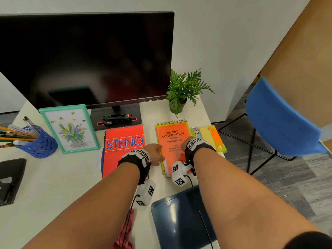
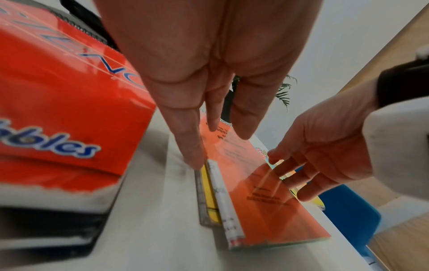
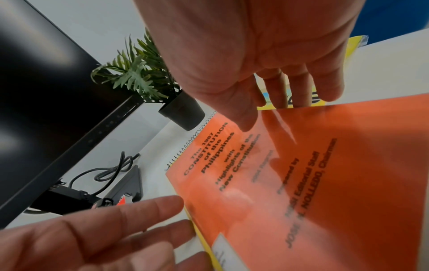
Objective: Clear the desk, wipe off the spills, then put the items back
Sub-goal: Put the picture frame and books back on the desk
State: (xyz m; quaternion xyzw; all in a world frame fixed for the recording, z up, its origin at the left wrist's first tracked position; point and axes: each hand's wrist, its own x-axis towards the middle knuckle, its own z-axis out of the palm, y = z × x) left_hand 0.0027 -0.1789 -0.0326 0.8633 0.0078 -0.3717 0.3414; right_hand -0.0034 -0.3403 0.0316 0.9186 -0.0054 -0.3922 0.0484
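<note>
Hands flank the orange Constitution booklet (image 1: 172,141), which lies on a yellow spiral notebook (image 1: 159,141) on the desk (image 1: 53,177), at 5 o'clock from the potted plant (image 1: 181,92). Left hand (image 1: 155,152), fingers straight, touches its left edge; right hand (image 3: 267,51), fingers relaxed, reaches its right edge. Red STENO notebook (image 1: 124,142) lies at 9 o'clock.

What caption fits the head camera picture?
Both hands, left and right, reach for the orange Constitution booklet on the white desk.

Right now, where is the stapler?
In the head view the stapler lies on the monitor's base, just behind the red STENO notebook and right of the framed flower picture.
</note>
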